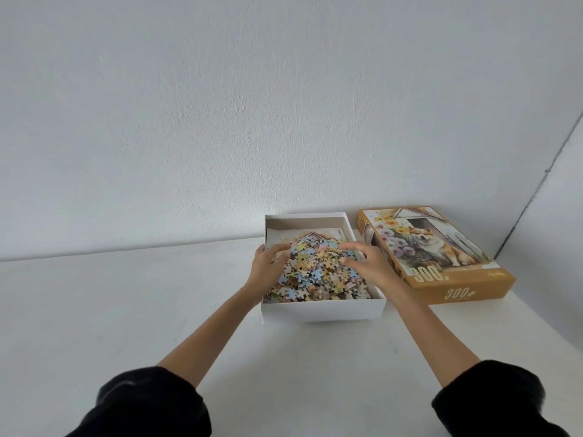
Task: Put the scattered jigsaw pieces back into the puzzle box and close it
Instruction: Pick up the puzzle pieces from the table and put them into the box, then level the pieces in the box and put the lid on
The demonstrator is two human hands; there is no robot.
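The jigsaw pieces (pixel 318 269) lie heaped in the white box base (pixel 321 310) on the tabletop (pixel 126 310). Both hands rest on the heap: left hand (pixel 268 265), right hand (pixel 368 262) — each grip apart, fingers spread, clutching nothing. The orange lid (pixel 441 257) lies just beside the base, to its right.

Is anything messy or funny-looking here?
The jigsaw pieces are heaped in a mound inside the white box, not lying flat. That might get in the way of the lid, which lies beside the box on the right. No pieces show on the table.
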